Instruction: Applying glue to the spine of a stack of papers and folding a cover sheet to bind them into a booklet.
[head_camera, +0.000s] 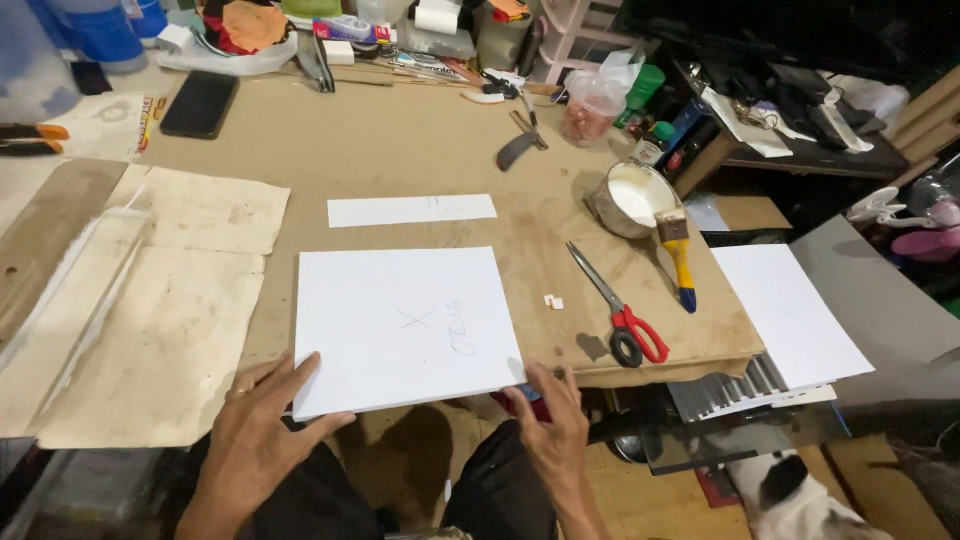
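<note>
1. The white square board (408, 330) lies flat on the brown worktable (420, 150), its near edge jutting past the table's front edge, and both hands grip it there
2. The left hand (262, 435) clasps the near-left corner: thumb on top, the spread fingers (290, 385) running up the board's left edge, and the corner itself is hidden beneath the hand
3. The right hand (548, 420) pinches the near-right corner, its fingertips lying on the board's edge; whatever is under them cannot be made out
4. A pencilled cross and some faint scribble sit near the middle of the board, too pale to tell more
5. Beyond the board lies a narrow white strip (412, 210), well apart from it, with bare table between
6. To the right, red-handled scissors (620, 310) lie slanted near the table's right front corner, and a yellow-handled paintbrush (680, 255) rests against a pot of white glue (632, 198); a tiny white scrap (553, 301) sits between board and scissors
7. Stained paper sheets (150, 310) cover the table just beside the board's left edge
8. A stack of white sheets (790, 310) sits lower at the right, partly off the table
9. A black phone (200, 103) lies at the far left; the clutter along the far edge is too crowded to sort
10. A black-and-white animal (800, 500) is cut off at the bottom right
</note>
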